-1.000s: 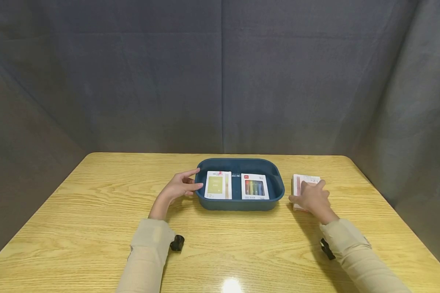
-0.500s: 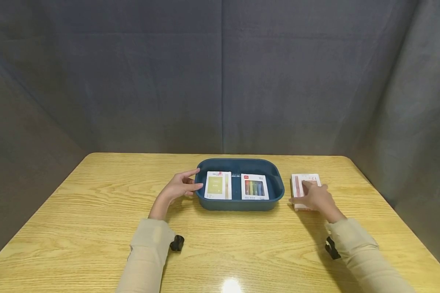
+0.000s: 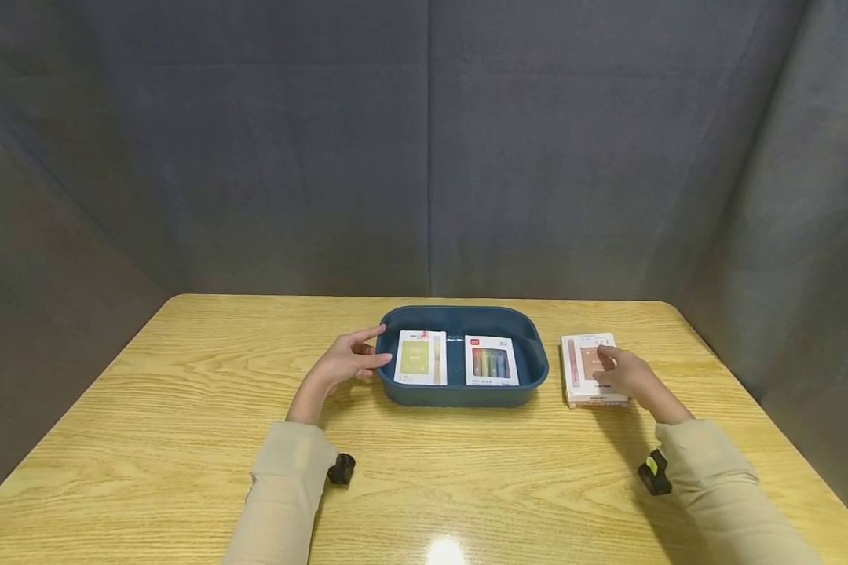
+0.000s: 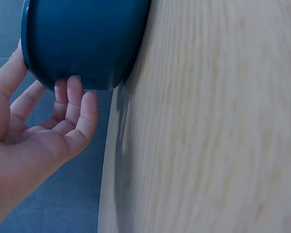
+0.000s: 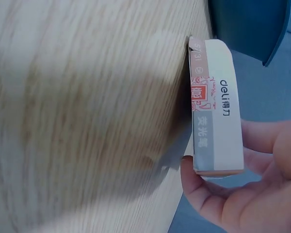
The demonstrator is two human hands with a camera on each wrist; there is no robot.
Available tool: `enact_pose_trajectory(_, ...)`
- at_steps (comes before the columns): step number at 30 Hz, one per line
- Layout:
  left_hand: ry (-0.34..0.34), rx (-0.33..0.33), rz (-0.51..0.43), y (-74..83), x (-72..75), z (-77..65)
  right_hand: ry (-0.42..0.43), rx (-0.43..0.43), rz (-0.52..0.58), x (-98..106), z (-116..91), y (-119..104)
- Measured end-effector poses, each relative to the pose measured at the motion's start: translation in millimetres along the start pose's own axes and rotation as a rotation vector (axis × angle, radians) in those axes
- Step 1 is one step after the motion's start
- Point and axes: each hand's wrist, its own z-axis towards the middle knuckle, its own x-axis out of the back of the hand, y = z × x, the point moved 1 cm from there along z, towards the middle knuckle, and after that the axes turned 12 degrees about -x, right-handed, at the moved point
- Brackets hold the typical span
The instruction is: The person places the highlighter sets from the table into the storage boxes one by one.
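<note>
In the head view, my left hand grips the left end of a dark blue bin, thumb and forefinger at its rim. The left wrist view shows the other fingertips against the bin's outer wall. My right hand pinches the right edge of a white highlighter box with a brown panel, right of the bin. Seen from the right wrist, the thumb lies along the box's top face and a fingertip curls round its lower corner. The box's side has "deli" lettering and a red seal.
Inside the bin lie a white box with a yellow-green panel and a white box with a window of coloured sticks. All rests on a wood-grain table, with grey cloth behind and at both sides.
My right hand has slid rightward across the highlighter box to its right edge, uncovering more of the top face. The left hand and the bin have stayed still.
</note>
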Motion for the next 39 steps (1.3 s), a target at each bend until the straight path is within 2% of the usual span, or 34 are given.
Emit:
enact_pose_trajectory(6,0.001,0.003,0.008,-1.2,0.1,0.3,-0.027,-0.033,0.066,4.2,-1.4,3.3)
enact_pose_trajectory(16,-0.004,-0.001,0.007,0.4,0.1,0.1,-0.118,-0.091,0.288,11.1,-4.3,11.3)
enact_pose_trajectory(28,0.011,0.023,0.011,-0.1,-0.9,0.7,-0.090,-0.061,0.374,9.9,-5.3,17.0)
enact_pose_trajectory(34,0.008,0.022,0.007,0.2,-0.6,0.2,-0.064,-0.015,0.382,17.5,-9.1,14.4)
enact_pose_trajectory(39,0.000,0.010,-0.010,0.2,-0.1,-0.2,-0.034,-0.012,0.377,24.5,-10.5,11.2)
